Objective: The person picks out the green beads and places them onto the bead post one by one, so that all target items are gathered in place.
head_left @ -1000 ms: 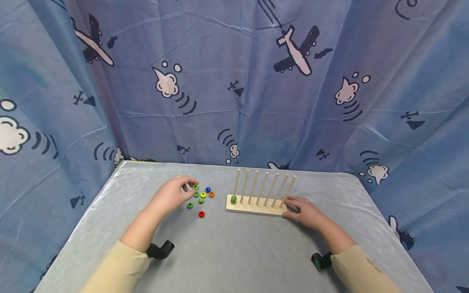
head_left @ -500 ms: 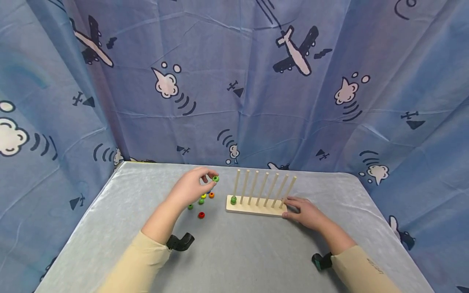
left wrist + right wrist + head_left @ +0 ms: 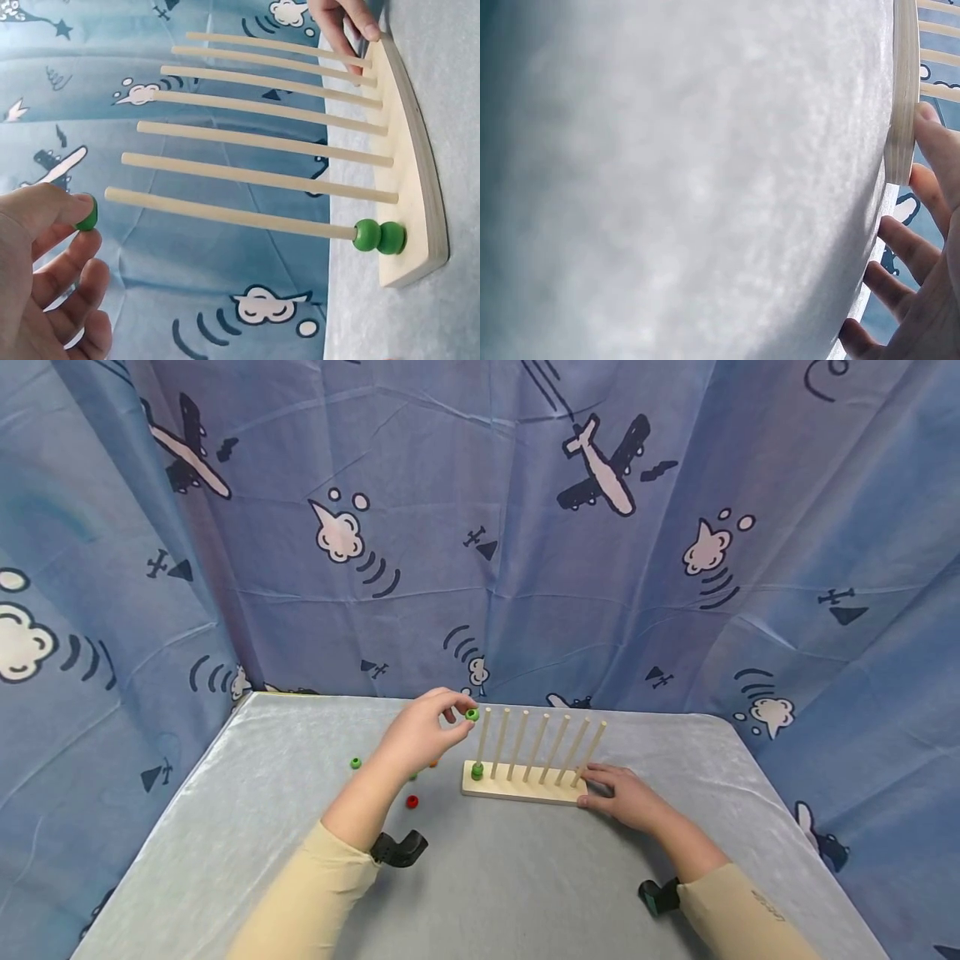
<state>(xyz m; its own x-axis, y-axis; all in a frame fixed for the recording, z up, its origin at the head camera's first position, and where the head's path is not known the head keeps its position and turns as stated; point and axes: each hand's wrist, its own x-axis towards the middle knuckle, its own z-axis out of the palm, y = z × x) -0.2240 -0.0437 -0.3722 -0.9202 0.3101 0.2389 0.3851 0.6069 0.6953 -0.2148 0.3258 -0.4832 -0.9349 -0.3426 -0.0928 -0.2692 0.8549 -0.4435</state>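
Outside right-wrist view, left hand (image 3: 423,737) pinches green bead (image 3: 88,213).

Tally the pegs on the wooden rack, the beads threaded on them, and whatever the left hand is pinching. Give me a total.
Pegs on the rack: 7
Green beads threaded on: 2
Held bead, green, in the left hand: 1
Total: 10
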